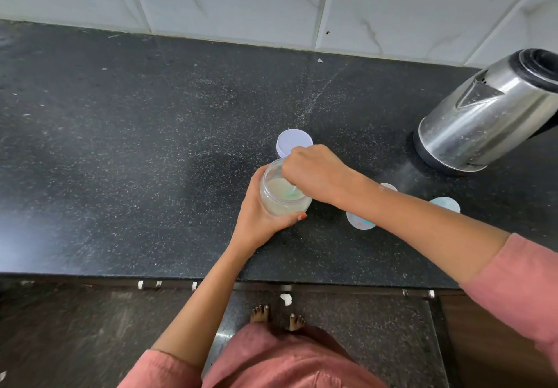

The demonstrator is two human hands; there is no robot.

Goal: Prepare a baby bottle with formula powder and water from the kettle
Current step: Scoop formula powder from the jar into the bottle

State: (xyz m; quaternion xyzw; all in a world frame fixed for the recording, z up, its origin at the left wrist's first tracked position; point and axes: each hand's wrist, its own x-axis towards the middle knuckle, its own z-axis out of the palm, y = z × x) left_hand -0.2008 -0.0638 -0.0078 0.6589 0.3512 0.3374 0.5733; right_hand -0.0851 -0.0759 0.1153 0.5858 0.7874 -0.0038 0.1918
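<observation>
A clear plastic jar [282,196] of pale formula powder stands tilted on the black counter [120,146]. My left hand [259,218] grips it from the left side. My right hand [314,170] reaches into the jar's mouth and pinches a small green scoop [292,193] that dips into the powder. The jar's white lid [293,141] lies just behind the jar. A baby bottle [360,221] lies under my right forearm, mostly hidden. A pale blue round cap [445,204] sits to its right. A steel kettle [495,116] stands at the right.
A tiled wall [271,4] runs along the back of the counter. The counter's front edge [151,276] lies close to my body, with dark cabinet fronts and the floor below. A wide stretch of counter spreads to the left of the jar.
</observation>
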